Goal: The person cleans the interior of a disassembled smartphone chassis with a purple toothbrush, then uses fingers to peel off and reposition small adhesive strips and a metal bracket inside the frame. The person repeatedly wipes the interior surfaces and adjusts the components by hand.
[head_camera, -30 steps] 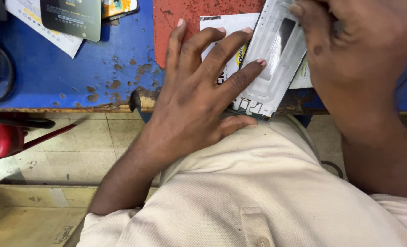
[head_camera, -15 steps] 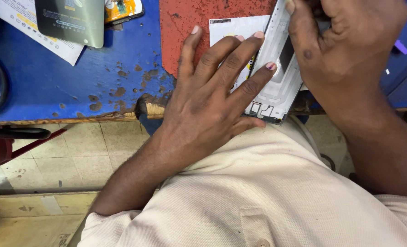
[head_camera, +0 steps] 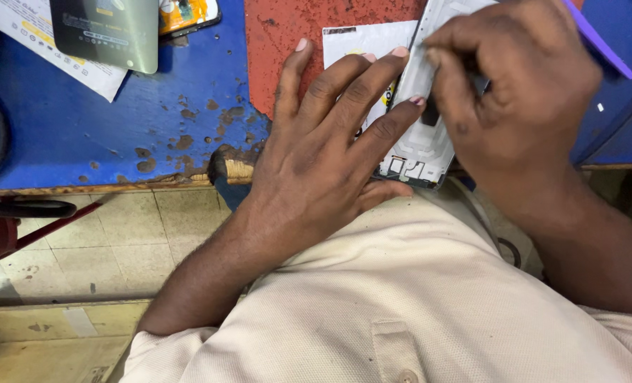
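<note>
Since a second ago, right hand (head_camera: pixel 521 106) lower

A flat panel (head_camera: pixel 421 135) is laid on the worktable (head_camera: pixel 117 128), its near end jutting over the table's near edge. The left hand (head_camera: pixel 323 149) is spread flat just left of it, fingertips (head_camera: pixel 399 52) resting on the panel's left edge and on a card (head_camera: pixel 358 42) lying beneath. The right hand (head_camera: pixel 514 92) is pressed down on the panel from the right. A mat (head_camera: pixel 287 35) is spread under the card. Far left, at the table's back, a slab (head_camera: pixel 110 32) is stacked on a paper sheet (head_camera: pixel 39 42), with a small device (head_camera: pixel 188 14) tucked just right of it. Below the table's edge, floor tiles (head_camera: pixel 117 241) are seen to the left.
</note>
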The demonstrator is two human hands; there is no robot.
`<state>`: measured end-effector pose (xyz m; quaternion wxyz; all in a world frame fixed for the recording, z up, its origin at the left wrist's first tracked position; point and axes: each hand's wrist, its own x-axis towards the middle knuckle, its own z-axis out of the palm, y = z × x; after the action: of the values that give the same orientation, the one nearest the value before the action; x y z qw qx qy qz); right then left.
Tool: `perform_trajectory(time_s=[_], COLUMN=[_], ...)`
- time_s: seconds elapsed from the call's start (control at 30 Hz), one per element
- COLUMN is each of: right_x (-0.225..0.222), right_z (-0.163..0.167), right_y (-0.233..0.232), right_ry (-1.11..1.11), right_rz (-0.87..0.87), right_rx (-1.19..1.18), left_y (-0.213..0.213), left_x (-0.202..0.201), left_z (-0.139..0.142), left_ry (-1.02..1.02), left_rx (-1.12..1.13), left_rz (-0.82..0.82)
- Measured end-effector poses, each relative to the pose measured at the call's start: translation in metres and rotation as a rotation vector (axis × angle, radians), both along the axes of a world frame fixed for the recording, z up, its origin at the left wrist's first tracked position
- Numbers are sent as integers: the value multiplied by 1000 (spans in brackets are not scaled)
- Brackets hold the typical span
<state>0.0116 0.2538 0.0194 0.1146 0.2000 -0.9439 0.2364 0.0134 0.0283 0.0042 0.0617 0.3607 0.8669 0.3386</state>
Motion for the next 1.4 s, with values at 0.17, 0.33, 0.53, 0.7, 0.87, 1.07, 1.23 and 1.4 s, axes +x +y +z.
perform_trajectory(time_s=[0.17,0.33,0.53,0.7,0.87,1.07,1.23,1.4], right_x=[-3,3,22,22,19,15,9,6], right_z=[-3,1,7,2,-6,-6,-7,-10], right_y=[4,-3,-18,-8,4,11,15,17], right_ry=[0,17,-24,-33,2,-5,-9,-20], right_rz=[-12,38,61,38,0,-48,-74,-68], right_rx=[-3,50,-12,-38,-27,-62,-74,-64], left_y=[0,-2,-3,-1,-1,1,2,6], left_x=[-1,1,2,3,3,2,-2,-4], left_z=[2,-1,-4,-2,-1,3,9,8], left_ry=[-59,-46,-33,-23,-8,-39,-60,-55], left_rx=[24,162,191,167,146,178,144,99], left_rz=[20,63,59,66,65,107,100,114])
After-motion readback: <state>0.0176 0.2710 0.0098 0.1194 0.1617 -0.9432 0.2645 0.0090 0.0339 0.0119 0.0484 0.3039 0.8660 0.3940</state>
